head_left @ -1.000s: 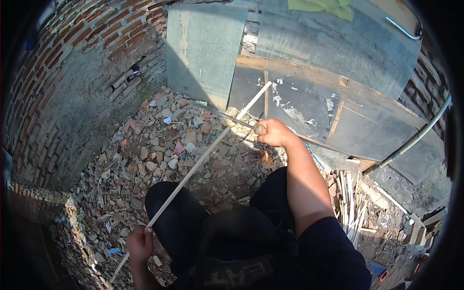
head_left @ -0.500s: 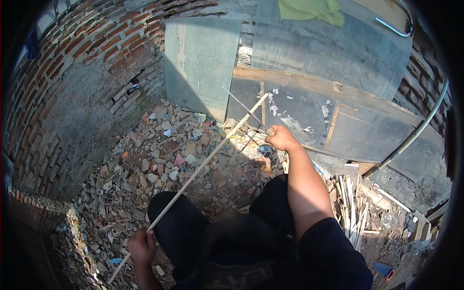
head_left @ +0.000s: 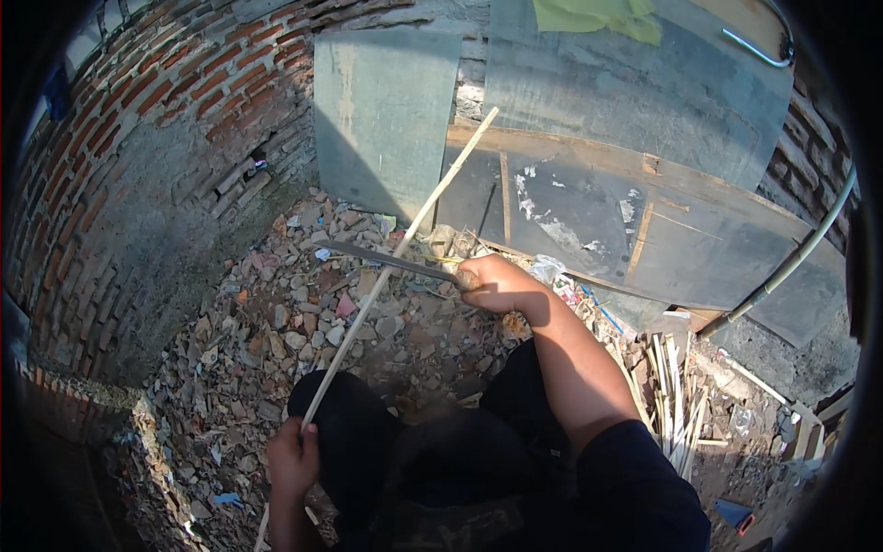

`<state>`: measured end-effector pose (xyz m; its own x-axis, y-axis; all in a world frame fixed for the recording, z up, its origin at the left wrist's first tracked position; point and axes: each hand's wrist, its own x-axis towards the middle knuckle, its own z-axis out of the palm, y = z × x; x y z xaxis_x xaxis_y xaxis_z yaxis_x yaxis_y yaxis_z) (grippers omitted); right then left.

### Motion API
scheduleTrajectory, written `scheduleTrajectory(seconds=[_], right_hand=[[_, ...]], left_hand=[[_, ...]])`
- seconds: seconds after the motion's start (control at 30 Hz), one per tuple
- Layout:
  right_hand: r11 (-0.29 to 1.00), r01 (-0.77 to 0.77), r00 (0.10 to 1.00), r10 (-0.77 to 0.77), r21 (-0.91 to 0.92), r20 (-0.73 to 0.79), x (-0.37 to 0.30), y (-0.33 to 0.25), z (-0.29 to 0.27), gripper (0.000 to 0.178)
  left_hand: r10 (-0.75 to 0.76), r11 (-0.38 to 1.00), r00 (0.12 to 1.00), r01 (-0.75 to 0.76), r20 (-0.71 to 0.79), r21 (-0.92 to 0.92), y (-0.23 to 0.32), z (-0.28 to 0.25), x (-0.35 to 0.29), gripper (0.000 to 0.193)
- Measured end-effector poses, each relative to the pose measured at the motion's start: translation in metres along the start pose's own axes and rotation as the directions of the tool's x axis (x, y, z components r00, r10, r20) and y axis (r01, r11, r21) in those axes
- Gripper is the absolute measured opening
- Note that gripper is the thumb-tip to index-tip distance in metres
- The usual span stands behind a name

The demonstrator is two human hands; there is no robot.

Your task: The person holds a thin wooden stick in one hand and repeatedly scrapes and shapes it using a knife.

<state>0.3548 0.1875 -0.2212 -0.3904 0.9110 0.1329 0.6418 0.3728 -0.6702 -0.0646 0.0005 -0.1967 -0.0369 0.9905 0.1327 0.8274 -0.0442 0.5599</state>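
My left hand, low and left by my knee, is closed around a long pale strip of wood or bamboo. The strip slants up and away to the right, its far end in front of the leaning boards. My right hand is closed on the brownish handle of a long-bladed knife. Its dark, narrow blade points left and crosses the strip around mid-length. Whether the edge touches or bites into the strip, I cannot tell. My dark-clothed knees are below, on either side.
Broken brick and stone rubble covers the ground. Grey boards lean at the back, with a brick wall on the left. At right are a bundle of pale strips, a slanting pole and a blue-bladed handsaw.
The strip has turned steeper and its far end reaches higher. My left hand has moved up and right. My right hand has come left and nearer, and the knife blade has swung down flatter across the strip.
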Motion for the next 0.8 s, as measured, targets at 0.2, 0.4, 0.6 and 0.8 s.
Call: scheduleTrajectory(seconds=[0.2,0.4,0.6,0.8], right_hand=[[0.971,-0.062,0.983,0.099,-0.232,0.152,0.003,-0.030,0.004,0.040],[0.946,-0.138,0.973,0.185,-0.295,0.140,0.005,-0.060,0.013,0.044],[0.958,-0.045,0.976,0.103,-0.285,0.192,0.015,-0.060,0.031,0.040],[0.968,-0.082,0.980,0.121,-0.238,0.157,0.018,-0.057,0.035,0.033]], left_hand=[[0.055,0.986,0.998,-0.053,-0.011,0.161,-0.006,0.017,-0.005,0.019],[-0.029,0.994,0.998,0.034,-0.054,0.099,-0.007,0.022,-0.007,0.020],[-0.032,0.996,0.988,0.044,0.151,-0.073,-0.012,0.000,0.005,0.017],[-0.099,0.975,0.962,0.144,0.253,-0.167,-0.022,-0.001,0.007,0.021]])
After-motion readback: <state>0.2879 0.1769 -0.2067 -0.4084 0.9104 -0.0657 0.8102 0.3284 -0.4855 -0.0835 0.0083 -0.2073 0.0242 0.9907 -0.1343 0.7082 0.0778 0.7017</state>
